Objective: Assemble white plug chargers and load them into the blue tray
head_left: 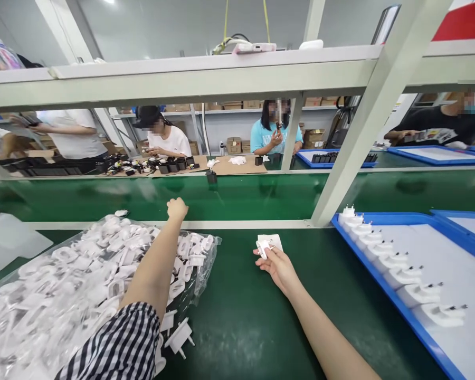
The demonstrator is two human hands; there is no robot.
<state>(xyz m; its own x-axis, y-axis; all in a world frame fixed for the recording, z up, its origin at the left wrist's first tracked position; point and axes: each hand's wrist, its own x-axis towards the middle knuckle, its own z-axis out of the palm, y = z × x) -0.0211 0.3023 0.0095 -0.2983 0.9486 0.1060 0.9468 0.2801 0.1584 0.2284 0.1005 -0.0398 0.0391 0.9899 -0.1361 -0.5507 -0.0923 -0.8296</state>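
Checked sleeve [116,343] cropped, left fingers [176,202] curled away, grip unclear, right fingers [272,254] pinching white plug piece [263,247]

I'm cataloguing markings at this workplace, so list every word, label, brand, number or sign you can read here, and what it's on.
"N": first letter on the turquoise shirt; the rest is unclear.
Labels on the cardboard boxes: too small to read.
Pale markings around the black shirt: too blurred to tell whether they are text.
White piece in the right hand and white plugs: nothing legible.
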